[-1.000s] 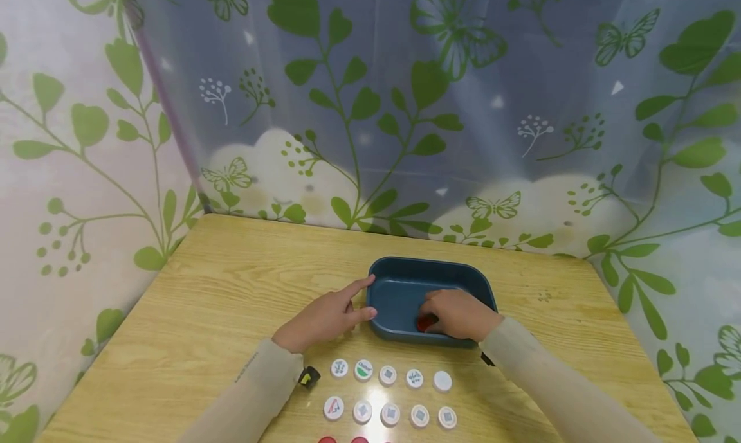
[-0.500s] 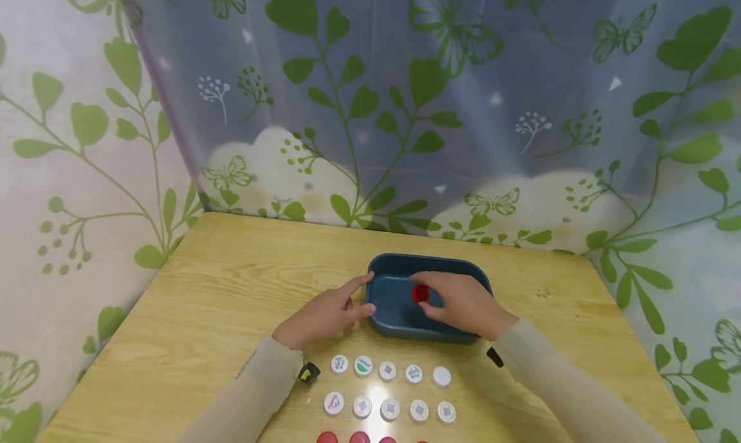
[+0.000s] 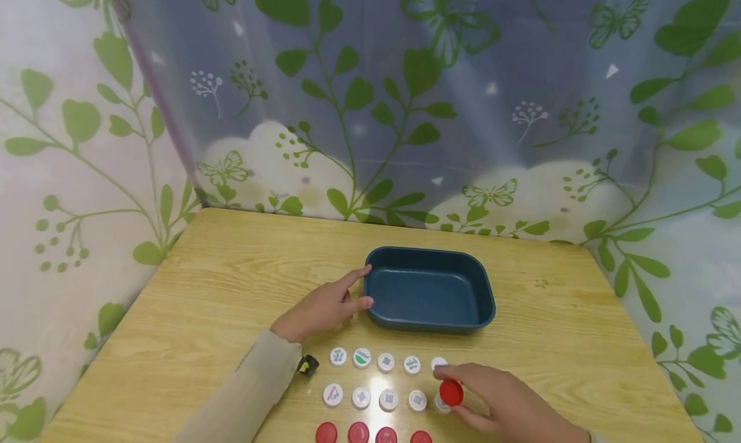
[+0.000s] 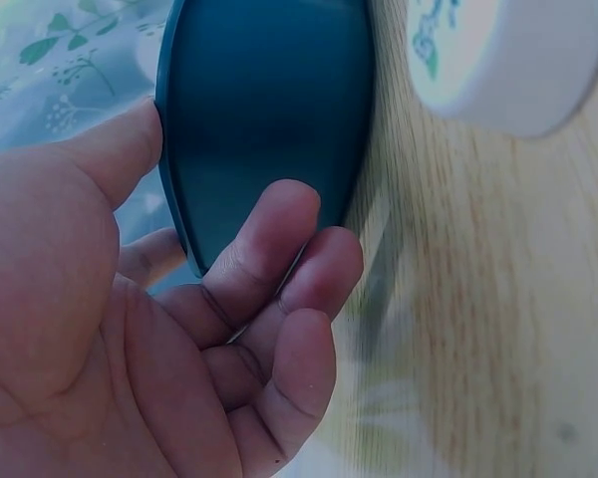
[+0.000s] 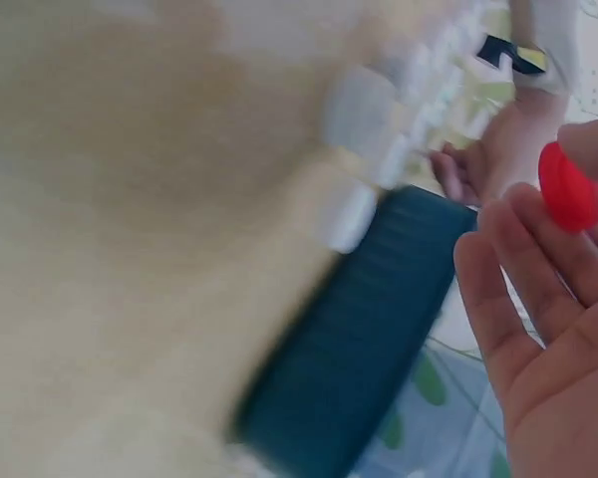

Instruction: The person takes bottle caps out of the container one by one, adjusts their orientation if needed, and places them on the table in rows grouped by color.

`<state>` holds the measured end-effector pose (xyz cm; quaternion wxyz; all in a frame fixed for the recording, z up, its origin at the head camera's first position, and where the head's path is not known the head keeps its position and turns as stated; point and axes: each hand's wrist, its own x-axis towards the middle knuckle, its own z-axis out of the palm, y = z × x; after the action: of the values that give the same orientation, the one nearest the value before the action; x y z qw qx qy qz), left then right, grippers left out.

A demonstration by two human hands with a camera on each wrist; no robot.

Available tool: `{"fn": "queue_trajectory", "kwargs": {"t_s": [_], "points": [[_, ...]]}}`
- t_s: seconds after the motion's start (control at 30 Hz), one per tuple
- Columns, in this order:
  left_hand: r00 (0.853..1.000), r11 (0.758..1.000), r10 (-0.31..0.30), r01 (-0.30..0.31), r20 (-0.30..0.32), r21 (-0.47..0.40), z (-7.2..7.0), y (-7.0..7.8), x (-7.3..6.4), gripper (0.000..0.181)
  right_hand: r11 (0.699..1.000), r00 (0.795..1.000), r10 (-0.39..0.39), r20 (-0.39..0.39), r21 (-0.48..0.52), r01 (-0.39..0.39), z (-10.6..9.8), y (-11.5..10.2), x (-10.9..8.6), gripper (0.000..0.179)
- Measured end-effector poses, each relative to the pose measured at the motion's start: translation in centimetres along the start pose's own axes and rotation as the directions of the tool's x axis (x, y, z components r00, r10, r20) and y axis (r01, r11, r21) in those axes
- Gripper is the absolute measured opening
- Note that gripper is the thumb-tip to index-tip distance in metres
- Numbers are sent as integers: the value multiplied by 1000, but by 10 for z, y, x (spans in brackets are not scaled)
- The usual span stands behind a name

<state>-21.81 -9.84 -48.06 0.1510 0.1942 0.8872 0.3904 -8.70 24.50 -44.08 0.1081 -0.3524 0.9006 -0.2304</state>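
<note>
In the head view, a dark blue rectangular bin (image 3: pixel 425 328) stands mid-table. My left hand (image 3: pixel 318 309) is at its left end, with the straight index fingertip and the thumb tip touching the outside wall. The left wrist view shows the other fingers (image 4: pixel 304 368) loosely bent beside the bin. My right hand (image 3: pixel 512 401) pinches a red bottle cap (image 3: pixel 451 393) between thumb and fingers. It hovers over the right end of the rows of white bottle caps (image 3: pixel 388 400), partly hiding two of them. In the right wrist view the red cap (image 5: pixel 573 189) is at the fingertips.
Two rows of white caps lie in front of the bin. Nearer the front edge is a row of red caps (image 3: pixel 358 433), cut off by the frame. Leaf-patterned curtains (image 3: pixel 359 108) stand behind and beside the wooden table (image 3: pixel 249 250).
My right hand has lifted the red bottle cap out of the bin and moved it toward the front, over the cap rows. The left hand stays at the bin's left end.
</note>
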Motion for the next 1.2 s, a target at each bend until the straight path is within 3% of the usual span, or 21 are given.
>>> {"fn": "queue_trajectory", "kwargs": {"t_s": [0.13, 0.2, 0.33, 0.43, 0.53, 0.73, 0.9, 1.2], "points": [[1000, 1000, -6, 6, 4, 5, 0, -3, -1, 76, 995, 993, -94, 75, -21, 96, 20, 10, -16, 50], [1000, 1000, 2, -2, 8, -1, -1, -4, -2, 76, 986, 984, -163, 70, -34, 165, 32, 16, -21, 48], [1000, 1000, -12, 12, 11, -4, -1, -8, -3, 77, 947, 951, -308, -7, -102, 306, 50, 25, -19, 33], [1000, 1000, -24, 24, 14, -8, -2, -11, -5, 78, 933, 934, -349, -76, -126, 338, 60, 28, -16, 22], [1000, 1000, -22, 22, 10, -12, -3, -13, -6, 78, 944, 944, -323, -74, -91, 316, 64, 28, -14, 18], [1000, 999, -31, 31, 2, -10, -6, -16, -11, 77, 958, 958, -287, 20, -3, 287, 68, 28, -11, 21], [1000, 1000, -12, 12, -14, 14, -6, -14, -9, 78, 977, 974, -208, 84, 57, 204, 64, 32, -12, 24], [1000, 999, -6, 7, -14, 35, -10, -15, -11, 77, 988, 986, -136, 93, 90, 127, 68, 21, -10, 28]]}}
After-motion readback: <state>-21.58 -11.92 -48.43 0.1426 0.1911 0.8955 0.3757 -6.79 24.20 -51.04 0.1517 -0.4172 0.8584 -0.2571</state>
